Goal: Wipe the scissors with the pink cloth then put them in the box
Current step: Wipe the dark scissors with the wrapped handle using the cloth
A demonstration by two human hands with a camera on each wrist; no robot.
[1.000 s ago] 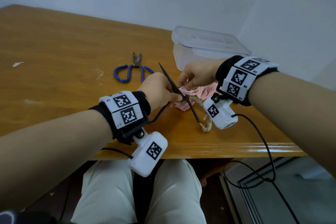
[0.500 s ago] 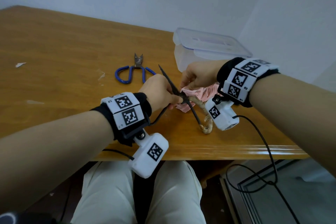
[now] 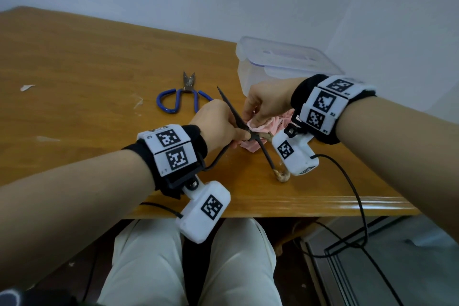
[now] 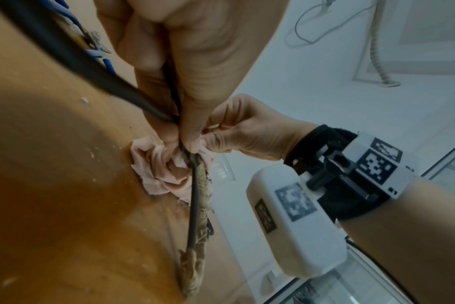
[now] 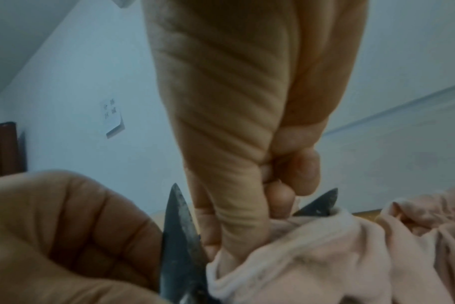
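Dark scissors: clamped in your left hand near the pivot, blades apart, above the worktop. Pink cloth: pinched round one blade by your right hand. Clear box: lidded, just behind that hand. Blue-handled scissors: lying beside your left hand. Wall note: writing unreadable.

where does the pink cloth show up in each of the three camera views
Head: pink cloth centre-right, under the right hand, partly hidden.
Left wrist: bunched on the table, centre.
Right wrist: bottom right, over one blade.
Shared landmark: the dark scissors, gripped by the left hand and touching the cloth in all three.
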